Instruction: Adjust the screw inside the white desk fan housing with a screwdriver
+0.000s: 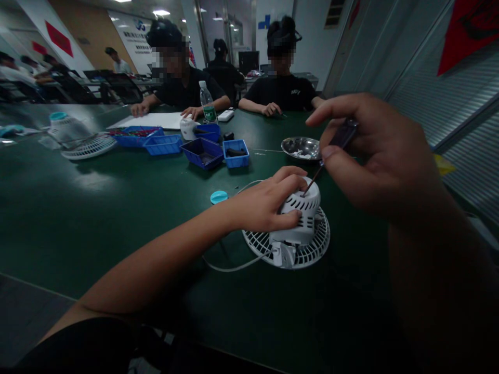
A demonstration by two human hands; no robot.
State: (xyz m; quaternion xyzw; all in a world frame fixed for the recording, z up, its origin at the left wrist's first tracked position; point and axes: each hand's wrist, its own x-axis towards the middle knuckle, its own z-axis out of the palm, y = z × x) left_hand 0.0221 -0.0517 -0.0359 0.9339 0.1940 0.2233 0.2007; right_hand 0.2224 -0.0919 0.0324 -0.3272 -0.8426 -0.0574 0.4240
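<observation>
A white electric fan (298,228) lies with its round grille down on the green table, its slotted motor housing facing up. Wrapped over the left side of that housing is my left hand (273,200), with the fingers curled on its top. Between the fingers of my right hand (374,156) is the dark handle of a screwdriver (343,134). Its thin shaft slants down to the left, and the tip meets the top of the housing. A pale cable (234,269) loops left from the fan. Beside my left forearm sits a turquoise knob (219,197).
Several blue bins (202,153) stand beyond the fan, some with dark parts inside. A steel bowl (300,148) holds small white pieces. Another fan (83,137) lies far left. A water bottle (208,104) stands near two people seated across the table.
</observation>
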